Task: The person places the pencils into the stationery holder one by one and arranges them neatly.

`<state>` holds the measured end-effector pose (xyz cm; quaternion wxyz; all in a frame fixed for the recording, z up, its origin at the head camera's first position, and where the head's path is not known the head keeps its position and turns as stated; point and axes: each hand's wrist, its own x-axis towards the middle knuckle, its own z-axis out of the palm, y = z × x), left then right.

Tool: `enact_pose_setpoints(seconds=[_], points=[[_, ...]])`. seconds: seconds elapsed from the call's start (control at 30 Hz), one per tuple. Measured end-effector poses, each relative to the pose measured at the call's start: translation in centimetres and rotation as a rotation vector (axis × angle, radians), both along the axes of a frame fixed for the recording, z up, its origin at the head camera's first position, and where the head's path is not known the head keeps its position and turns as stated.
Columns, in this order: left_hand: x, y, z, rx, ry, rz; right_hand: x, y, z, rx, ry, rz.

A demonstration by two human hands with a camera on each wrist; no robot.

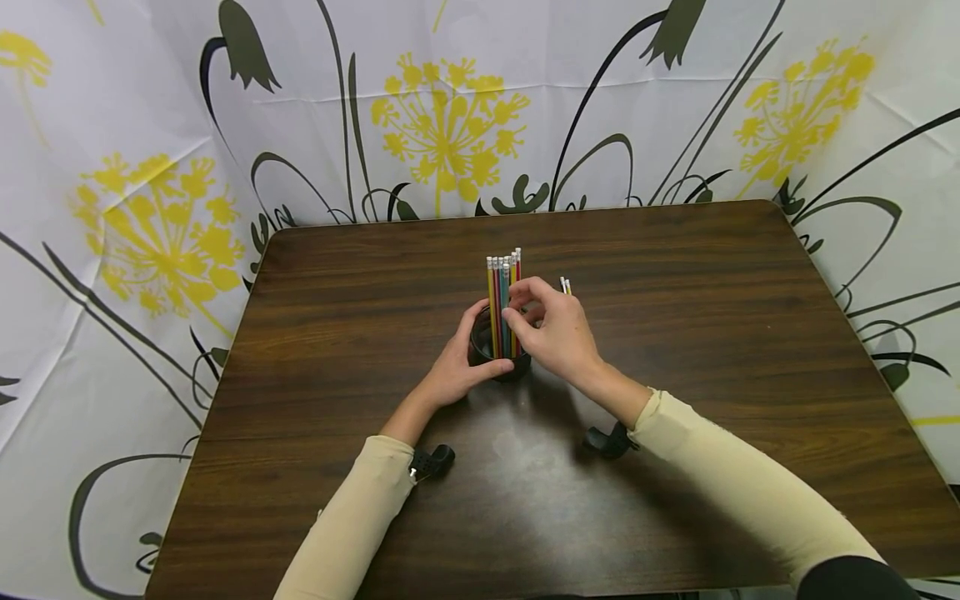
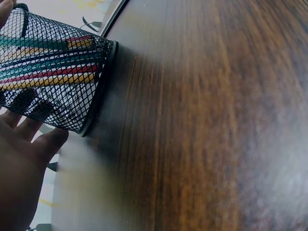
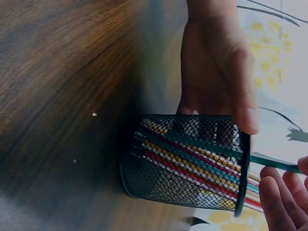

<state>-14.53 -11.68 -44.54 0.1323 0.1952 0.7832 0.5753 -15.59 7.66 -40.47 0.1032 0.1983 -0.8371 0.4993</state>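
Observation:
A black wire-mesh pencil cup (image 3: 185, 166) stands upright on the table, with several red, yellow and green pencils (image 1: 496, 300) in it, eraser ends up. My left hand (image 1: 452, 367) grips the cup from its left side, fingers behind it and thumb across the front near the rim. Above the rim, my right hand (image 1: 558, 329) pinches a green pencil (image 3: 273, 163) between thumb and fingers. That pencil's lower part is inside the cup, seen through the mesh in both wrist views.
Beyond the right hand, white-ended pencils (image 1: 566, 286) peek out, mostly hidden by it. The dark wood-grain table (image 1: 337, 317) extends around the cup. A flower-printed cloth (image 1: 450, 100) hangs behind the table's far edge.

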Motion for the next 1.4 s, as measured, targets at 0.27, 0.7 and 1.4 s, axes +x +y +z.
enact_pose_setpoints(seconds=[0.27,0.7,1.4], points=[[0.0,0.0,-0.2,0.013,0.002,-0.001,-0.3,-0.2,-0.7,0.022,-0.040,-0.019],[0.0,0.0,-0.4,0.069,0.036,-0.019,-0.9,-0.7,-1.2,0.092,-0.043,-0.104],[-0.1,0.0,-0.4,0.060,0.049,-0.015,-2.0,-1.4,-1.2,0.121,-0.074,-0.221]])
